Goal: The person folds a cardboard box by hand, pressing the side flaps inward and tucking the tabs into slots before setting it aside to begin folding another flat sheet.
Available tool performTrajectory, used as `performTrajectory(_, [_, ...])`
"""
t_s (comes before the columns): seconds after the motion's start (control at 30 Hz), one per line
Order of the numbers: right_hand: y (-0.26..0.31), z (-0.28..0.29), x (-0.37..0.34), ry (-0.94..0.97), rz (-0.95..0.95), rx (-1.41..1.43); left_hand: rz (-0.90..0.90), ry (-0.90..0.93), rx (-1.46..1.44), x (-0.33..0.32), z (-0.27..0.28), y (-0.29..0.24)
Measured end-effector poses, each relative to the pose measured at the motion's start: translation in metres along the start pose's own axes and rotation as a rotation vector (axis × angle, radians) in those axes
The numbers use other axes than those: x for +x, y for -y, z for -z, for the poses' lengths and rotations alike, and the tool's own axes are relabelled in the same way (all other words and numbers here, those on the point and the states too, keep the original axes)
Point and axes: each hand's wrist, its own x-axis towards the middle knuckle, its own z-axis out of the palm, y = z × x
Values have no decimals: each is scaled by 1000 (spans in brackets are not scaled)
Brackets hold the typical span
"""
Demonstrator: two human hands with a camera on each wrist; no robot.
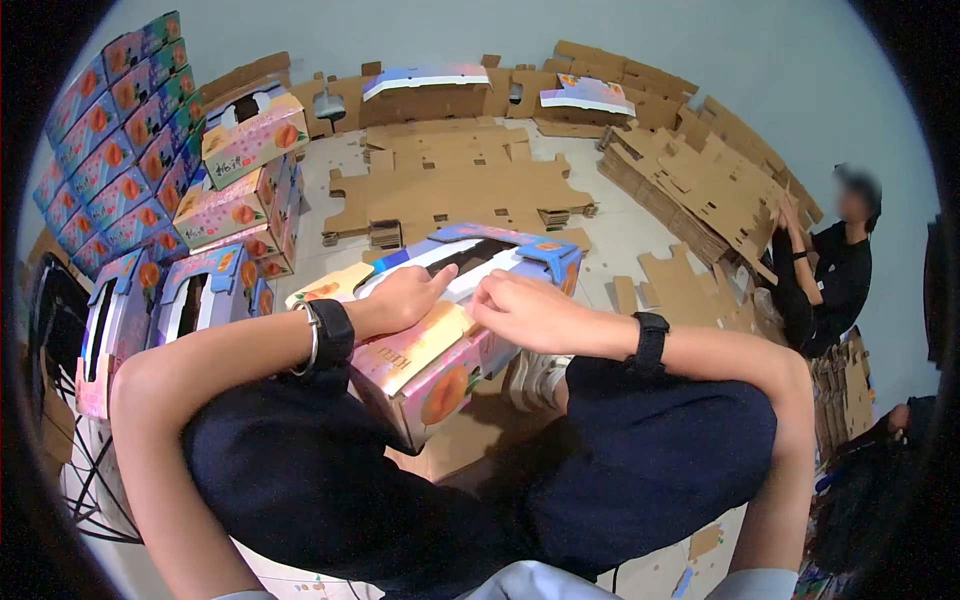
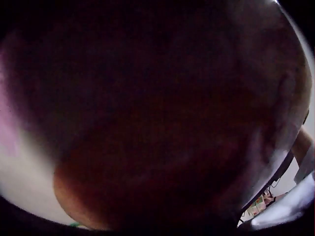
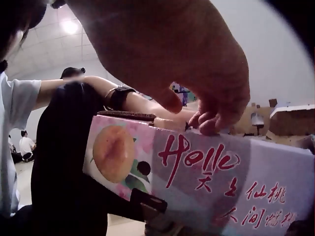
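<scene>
A printed peach carton (image 1: 430,400) with pink, yellow and blue panels stands tilted between the person's knees. My left hand (image 1: 405,298) rests on its top, index finger stretched toward the dark opening. At the near top edge, beside a yellow flap (image 1: 415,350), my right hand (image 1: 525,312) has its fingers curled. In the right wrist view, those fingers (image 3: 209,120) bend down onto the carton's upper edge, above red "Hello" lettering, with the thumb a little apart. Darkness fills most of the left wrist view, hiding the left fingertips.
Stacked peach cartons (image 1: 125,150) rise at the left, with two handled cartons (image 1: 200,290) in front. Flat brown cardboard (image 1: 460,195) lies across the floor ahead. Another person (image 1: 840,260) sits at the right beside a cardboard pile (image 1: 700,190).
</scene>
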Motion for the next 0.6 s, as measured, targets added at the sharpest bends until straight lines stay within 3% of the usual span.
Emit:
performTrajectory(0.07, [-4, -5, 4, 29, -40, 27, 9, 0, 0, -3, 1, -1])
performTrajectory(0.13, [-9, -10, 8, 148, -125, 228, -22, 43, 63, -3, 2, -1])
performTrajectory(0.43, [-4, -14, 6, 103, -248, 738, -48, 61, 39, -11, 9, -3])
performTrajectory(0.53, [-3, -10, 5, 136, -229, 910, -47, 133, -2, -10, 11, -3])
performTrajectory(0.6, [-7, -9, 6, 95, 7, 939, -47, 130, -4, -8, 11, -1])
